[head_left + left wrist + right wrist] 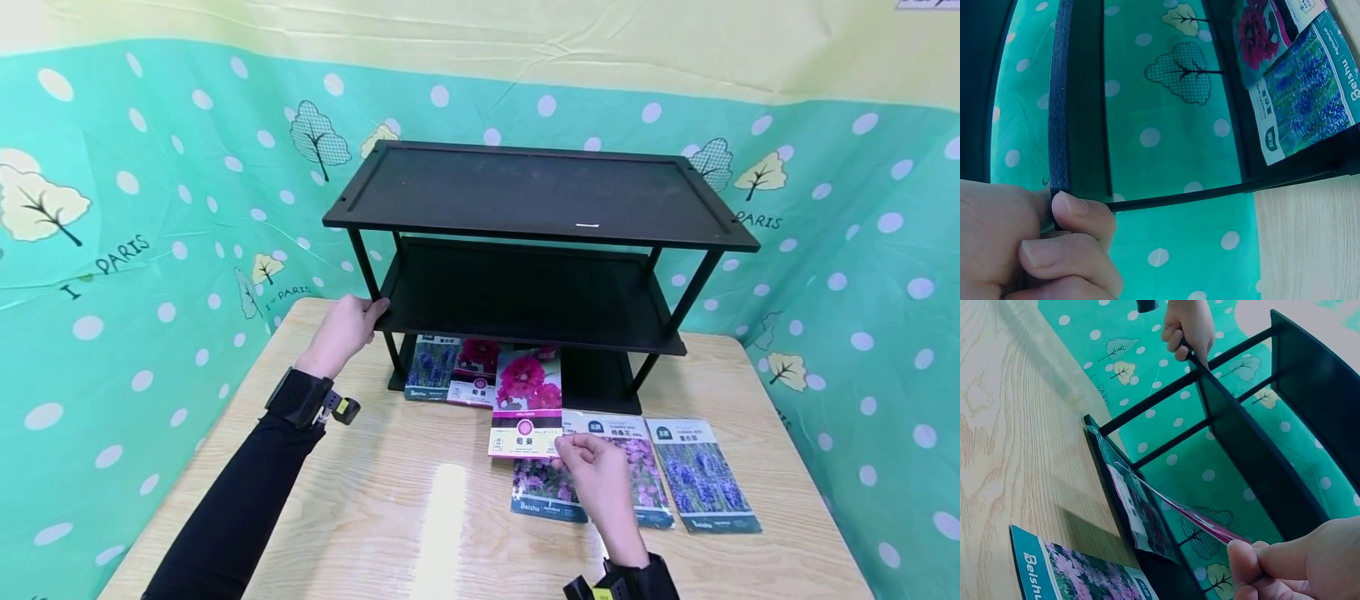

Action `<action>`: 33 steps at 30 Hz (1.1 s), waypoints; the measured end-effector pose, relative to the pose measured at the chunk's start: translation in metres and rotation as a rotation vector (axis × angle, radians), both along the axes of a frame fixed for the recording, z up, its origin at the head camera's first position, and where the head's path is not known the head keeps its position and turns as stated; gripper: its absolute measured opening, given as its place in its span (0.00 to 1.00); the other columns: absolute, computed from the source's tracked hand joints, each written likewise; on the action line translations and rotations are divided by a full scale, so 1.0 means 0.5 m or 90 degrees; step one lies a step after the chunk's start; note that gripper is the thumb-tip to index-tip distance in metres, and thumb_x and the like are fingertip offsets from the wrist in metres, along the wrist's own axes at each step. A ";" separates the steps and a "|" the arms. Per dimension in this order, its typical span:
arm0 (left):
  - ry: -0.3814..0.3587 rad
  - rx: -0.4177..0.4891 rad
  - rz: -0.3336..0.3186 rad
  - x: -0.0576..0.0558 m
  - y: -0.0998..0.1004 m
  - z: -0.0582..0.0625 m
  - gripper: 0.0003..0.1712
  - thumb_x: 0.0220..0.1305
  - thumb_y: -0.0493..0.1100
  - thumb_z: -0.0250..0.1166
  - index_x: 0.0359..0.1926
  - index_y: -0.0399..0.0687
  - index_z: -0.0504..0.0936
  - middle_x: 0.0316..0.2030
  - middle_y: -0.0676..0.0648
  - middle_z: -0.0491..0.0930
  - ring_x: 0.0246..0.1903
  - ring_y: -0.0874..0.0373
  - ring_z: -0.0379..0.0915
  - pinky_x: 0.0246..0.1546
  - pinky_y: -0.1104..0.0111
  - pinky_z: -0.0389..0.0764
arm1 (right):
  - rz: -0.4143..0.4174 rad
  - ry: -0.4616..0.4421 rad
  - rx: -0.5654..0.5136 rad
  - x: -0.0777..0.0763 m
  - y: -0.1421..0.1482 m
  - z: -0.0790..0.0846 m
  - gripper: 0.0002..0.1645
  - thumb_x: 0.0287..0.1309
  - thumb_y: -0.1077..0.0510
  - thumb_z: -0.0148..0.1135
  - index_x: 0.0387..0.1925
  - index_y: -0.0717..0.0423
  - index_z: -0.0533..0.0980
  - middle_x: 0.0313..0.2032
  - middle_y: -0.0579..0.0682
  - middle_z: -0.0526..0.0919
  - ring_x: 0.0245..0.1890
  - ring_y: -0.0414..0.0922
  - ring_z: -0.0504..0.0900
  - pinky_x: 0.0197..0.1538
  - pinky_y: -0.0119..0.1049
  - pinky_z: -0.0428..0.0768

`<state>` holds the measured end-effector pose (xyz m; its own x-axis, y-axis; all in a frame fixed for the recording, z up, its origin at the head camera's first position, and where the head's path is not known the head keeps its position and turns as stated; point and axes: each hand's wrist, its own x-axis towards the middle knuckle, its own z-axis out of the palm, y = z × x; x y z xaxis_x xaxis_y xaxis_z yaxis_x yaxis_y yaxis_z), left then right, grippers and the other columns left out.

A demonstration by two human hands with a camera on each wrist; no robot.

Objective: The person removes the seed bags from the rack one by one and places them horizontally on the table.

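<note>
The left hand (347, 329) grips the front left corner of the middle shelf (525, 292), fingers curled round its edge. The right hand (600, 475) pinches the lower right corner of the pink packet (527, 400), tilted across the bottom shelf's (600, 387) front edge; its large name ends in "葵". At that shelf's left end lie a blue packet (433, 371) marked "Beishu" and, beside it, a second pink one (475, 367). Before the rack, on the table (360, 500), are two purple packets (540, 487), the left reading "Beishu", the right "格桑花". Toward the table's right edge lies a lavender packet (705, 479), "薰衣草" above, "Beishu" below. The cloth (187, 275) reads "PARIS".
</note>
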<state>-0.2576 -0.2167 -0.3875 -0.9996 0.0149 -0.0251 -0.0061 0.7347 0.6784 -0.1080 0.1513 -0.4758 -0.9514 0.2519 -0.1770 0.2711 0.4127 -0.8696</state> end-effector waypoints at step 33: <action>0.016 -0.001 -0.013 0.008 0.006 0.006 0.30 0.84 0.53 0.47 0.20 0.47 0.68 0.15 0.53 0.64 0.14 0.57 0.57 0.19 0.67 0.60 | 0.070 -0.009 -0.044 0.028 -0.028 -0.008 0.08 0.67 0.58 0.68 0.40 0.59 0.85 0.24 0.48 0.88 0.24 0.50 0.81 0.22 0.32 0.61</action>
<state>-0.2535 -0.2138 -0.3844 -0.9994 0.0346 0.0006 0.0259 0.7359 0.6766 -0.0938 0.1374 -0.4796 -0.9699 0.1337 -0.2036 0.2399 0.3798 -0.8934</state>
